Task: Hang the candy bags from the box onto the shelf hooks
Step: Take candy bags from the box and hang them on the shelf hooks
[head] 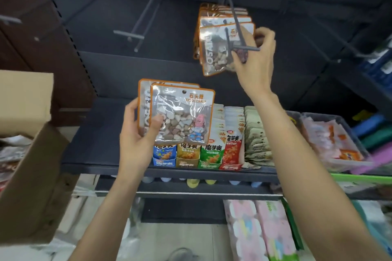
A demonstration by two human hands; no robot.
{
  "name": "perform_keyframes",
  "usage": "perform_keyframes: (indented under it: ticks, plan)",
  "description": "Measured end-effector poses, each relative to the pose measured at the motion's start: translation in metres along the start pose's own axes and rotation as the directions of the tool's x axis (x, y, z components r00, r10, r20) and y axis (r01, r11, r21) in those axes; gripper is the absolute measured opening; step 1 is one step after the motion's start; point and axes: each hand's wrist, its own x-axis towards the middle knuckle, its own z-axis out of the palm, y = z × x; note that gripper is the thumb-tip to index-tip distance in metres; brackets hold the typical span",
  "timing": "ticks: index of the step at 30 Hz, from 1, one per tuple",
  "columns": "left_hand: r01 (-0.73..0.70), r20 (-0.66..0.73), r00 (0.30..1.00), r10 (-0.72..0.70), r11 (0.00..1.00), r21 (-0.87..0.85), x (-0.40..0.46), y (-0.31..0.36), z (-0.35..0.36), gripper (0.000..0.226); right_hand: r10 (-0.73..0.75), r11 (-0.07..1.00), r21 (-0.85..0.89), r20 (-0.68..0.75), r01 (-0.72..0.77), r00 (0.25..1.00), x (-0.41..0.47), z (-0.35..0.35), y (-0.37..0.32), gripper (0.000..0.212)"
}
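My left hand (137, 135) grips two stacked candy bags (184, 112), clear with orange edges and stone-like candies, thumb on the front bag. Above and to the right, several like bags (214, 48) hang on a dark shelf hook (235, 23). My right hand (256, 53) pinches the front hanging bag by its right edge, just behind the hook's crossbar tip. The open cardboard box (27, 133) stands at the left edge; its inside is hidden.
An empty hook (140, 27) juts out to the left of the loaded one; more bare hooks sit further right. Below, a dark shelf (101, 146) carries rows of snack packets (207, 152) and a clear bin (335, 140) of packets.
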Motion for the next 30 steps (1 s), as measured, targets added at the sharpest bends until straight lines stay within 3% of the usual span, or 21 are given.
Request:
perform_keyframes:
  ticks: [3, 6, 9, 12, 16, 19, 24, 30]
  plan:
    - [0.009, 0.012, 1.0, -0.009, 1.0, -0.006, 0.002, 0.004, 0.007, 0.035, 0.009, 0.999, -0.049, 0.04, -0.007, 0.999, 0.006, 0.01, 0.011, 0.054]
    - [0.003, 0.034, 0.999, -0.002, 1.0, -0.021, 0.004, 0.008, 0.017, 0.037, 0.095, 0.973, 0.21, 0.036, -0.1, 0.995, -0.012, -0.011, 0.006, 0.049]
    - [-0.001, 0.049, 0.999, 0.004, 0.999, -0.046, 0.004, 0.009, 0.027, 0.039, 0.268, 0.737, 0.571, 0.243, -0.361, 0.932, -0.06, -0.051, -0.014, 0.045]
    - [-0.01, 0.112, 0.994, 0.018, 0.997, -0.076, 0.002, 0.008, 0.036, 0.041, 0.283, 0.621, 0.567, 0.482, -0.541, 0.829, -0.102, -0.067, -0.036, 0.062]
    - [-0.099, 0.285, 0.952, 0.114, 0.993, -0.068, 0.003, 0.018, 0.045, 0.044, 0.348, 0.512, 0.643, 0.45, -0.569, 0.822, -0.125, -0.07, -0.039, 0.042]
    - [-0.172, 0.331, 0.927, 0.175, 0.984, -0.04, 0.019, 0.035, 0.051, 0.028, 0.352, 0.557, 0.637, 0.399, -0.533, 0.846, -0.124, -0.076, -0.029, 0.028]
    - [-0.355, 0.327, 0.893, 0.308, 0.93, 0.094, 0.045, 0.055, 0.062, 0.014, 0.36, 0.572, 0.642, 0.362, -0.51, 0.86, -0.117, -0.078, -0.025, 0.028]
    - [-0.33, 0.241, 0.926, 0.29, 0.933, 0.145, 0.057, 0.045, 0.065, 0.014, 0.335, 0.58, 0.609, 0.427, -0.541, 0.84, -0.108, -0.07, -0.024, 0.031]
